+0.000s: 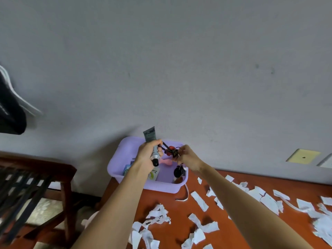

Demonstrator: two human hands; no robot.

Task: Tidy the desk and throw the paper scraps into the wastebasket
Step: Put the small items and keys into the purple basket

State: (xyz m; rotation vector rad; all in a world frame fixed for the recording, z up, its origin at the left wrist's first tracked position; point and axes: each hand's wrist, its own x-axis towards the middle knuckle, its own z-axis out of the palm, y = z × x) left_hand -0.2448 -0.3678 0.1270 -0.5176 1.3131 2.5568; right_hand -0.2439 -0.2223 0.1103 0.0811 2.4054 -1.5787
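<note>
Paper scraps [199,201] litter orange desk [179,209] against grey wall [179,69].

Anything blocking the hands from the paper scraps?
Nothing on the desk does. But both are full: left hand grips a tube, right hand pinches a keychain over the purple basket. Wastebasket not in view.

Grey wall [179,60] at the back, a few small dark marks on it. Yellowish cover plate [303,156] sits low on the wall above the far right edge of the desk [179,211], with a second pale plate [326,161] just beside it, cut by the frame. Dark wooden chair [45,163] stands on pale floor tiles [45,207] beyond the desk's left edge; dark cloth item [10,108], blurred, hangs at the wall's left edge.
</note>
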